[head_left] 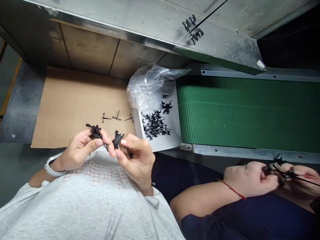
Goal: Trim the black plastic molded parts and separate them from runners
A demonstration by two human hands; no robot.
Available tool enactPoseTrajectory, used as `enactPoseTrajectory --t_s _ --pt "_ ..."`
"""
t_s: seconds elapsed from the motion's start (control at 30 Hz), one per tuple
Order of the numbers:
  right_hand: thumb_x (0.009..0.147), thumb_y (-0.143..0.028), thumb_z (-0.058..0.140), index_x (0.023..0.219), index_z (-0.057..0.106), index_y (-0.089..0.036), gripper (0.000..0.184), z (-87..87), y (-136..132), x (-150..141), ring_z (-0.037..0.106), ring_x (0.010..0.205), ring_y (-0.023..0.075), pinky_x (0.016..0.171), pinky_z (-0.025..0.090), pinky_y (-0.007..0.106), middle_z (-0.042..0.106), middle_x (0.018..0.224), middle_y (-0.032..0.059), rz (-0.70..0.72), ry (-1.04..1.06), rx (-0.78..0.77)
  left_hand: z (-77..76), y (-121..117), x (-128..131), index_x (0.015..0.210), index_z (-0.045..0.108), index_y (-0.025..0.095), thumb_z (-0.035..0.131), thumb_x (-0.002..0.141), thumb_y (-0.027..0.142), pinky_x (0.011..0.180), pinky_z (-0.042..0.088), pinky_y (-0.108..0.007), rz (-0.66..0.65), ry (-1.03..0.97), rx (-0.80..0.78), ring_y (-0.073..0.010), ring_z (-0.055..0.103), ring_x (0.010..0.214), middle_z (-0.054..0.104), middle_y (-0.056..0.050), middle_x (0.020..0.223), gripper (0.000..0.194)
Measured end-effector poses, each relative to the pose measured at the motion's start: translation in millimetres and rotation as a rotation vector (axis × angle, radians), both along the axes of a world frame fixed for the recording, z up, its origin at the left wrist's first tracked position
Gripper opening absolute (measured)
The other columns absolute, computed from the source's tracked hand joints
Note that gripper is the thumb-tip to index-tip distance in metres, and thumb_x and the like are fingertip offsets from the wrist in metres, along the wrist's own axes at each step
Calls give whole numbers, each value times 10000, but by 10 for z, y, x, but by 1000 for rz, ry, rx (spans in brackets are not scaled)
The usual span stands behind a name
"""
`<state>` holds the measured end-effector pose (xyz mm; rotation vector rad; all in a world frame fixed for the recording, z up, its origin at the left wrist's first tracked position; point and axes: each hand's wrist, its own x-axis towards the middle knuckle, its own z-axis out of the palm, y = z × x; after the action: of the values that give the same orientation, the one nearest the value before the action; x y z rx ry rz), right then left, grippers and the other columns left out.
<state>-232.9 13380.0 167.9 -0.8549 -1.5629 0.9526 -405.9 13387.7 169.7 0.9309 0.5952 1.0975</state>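
My left hand (pixel 81 148), with a white band at the wrist, is closed on small black plastic parts (pixel 94 130) that stick out above the thumb. A fingertip of it reaches across toward my right hand (pixel 137 158). That hand pinches a small black plastic piece (pixel 117 138) between thumb and fingers, and something thin and dark shows partly below its fingers. Both hands are close together in front of my grey shirt, over the near edge of the cardboard sheet (pixel 72 96). On the cardboard lie three thin black sprue pieces (pixel 116 116).
Right of the cardboard, a white bin (pixel 163 145) holds a heap of black plastic parts (pixel 155 125), with a clear plastic bag (pixel 147 86) over its back. A green conveyor belt (pixel 245 113) runs rightward. Another moulded cluster (pixel 193 29) lies on the metal ledge. A co-worker's hands (pixel 252 180) hold black parts at right.
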Motion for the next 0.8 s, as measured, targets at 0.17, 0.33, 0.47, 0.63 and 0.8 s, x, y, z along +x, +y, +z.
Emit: enactPoseTrajectory --t_s 0.17,0.33,0.47,0.63,0.8 --pt "832 -119 695 1048 565 -276 298 19 -8 -10 375 531 49 460 311 183 458 710 -65 -4 0 -7 -13 -12 1 862 583 157 586 943 318 702 483 -270 15 21 5 -142 592 690 678 -54 671 181" --pt "840 -110 679 1063 561 -278 303 7 3 -17 370 532 53 470 320 186 452 698 -65 -10 -19 33 -10 -20 15 880 588 163 561 957 296 715 475 -262 39 30 26 -141 587 719 679 -50 690 156" --pt "861 -163 675 1047 555 -285 253 2 -4 -18 365 519 54 475 332 189 446 679 -72 -16 -27 12 15 -23 18 874 592 165 565 955 290 701 470 -256 46 44 44 -137 575 708 683 -47 680 152" --pt "862 -164 674 1015 554 -276 225 12 -17 -21 367 509 54 463 332 191 452 677 -70 -28 -38 0 -3 -36 1 866 600 160 561 954 300 713 466 -282 60 80 62 -152 577 703 679 -57 677 170" --pt "854 -159 688 1019 562 -269 234 8 -11 -31 350 503 52 450 303 188 439 660 -71 -19 -22 9 -41 -51 -16 892 604 176 543 963 277 820 475 -310 58 70 82 -144 574 708 678 -44 696 138"
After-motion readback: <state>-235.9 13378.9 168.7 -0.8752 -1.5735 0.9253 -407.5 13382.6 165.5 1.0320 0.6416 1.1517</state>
